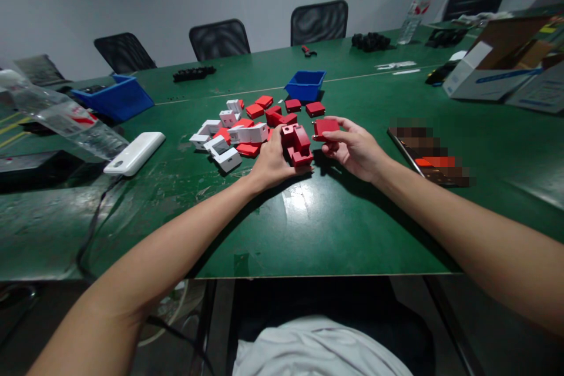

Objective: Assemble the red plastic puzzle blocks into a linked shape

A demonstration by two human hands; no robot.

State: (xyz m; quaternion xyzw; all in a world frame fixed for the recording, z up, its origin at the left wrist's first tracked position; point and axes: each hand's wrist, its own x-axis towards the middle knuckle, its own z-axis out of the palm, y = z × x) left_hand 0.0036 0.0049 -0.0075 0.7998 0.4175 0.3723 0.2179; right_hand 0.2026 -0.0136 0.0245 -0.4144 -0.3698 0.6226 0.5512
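Working Two-Handed, w/ Plenty Scattered Nearby

L hand (269, 163), fingers wrapped round a notched red plastic block (302, 142) at the green-topped bench (264, 223), faces R hand (359, 153), fingers pinching a flat, square red plastic pc (326, 127). The two pcs are near but apart, not joined. White plastic blocks (228, 160) & flat red plastic tiles (315, 108) lie scattered beyond, nr a small blue plastic bin (305, 87); judging by these, much appears left. Amt done: can't tell.
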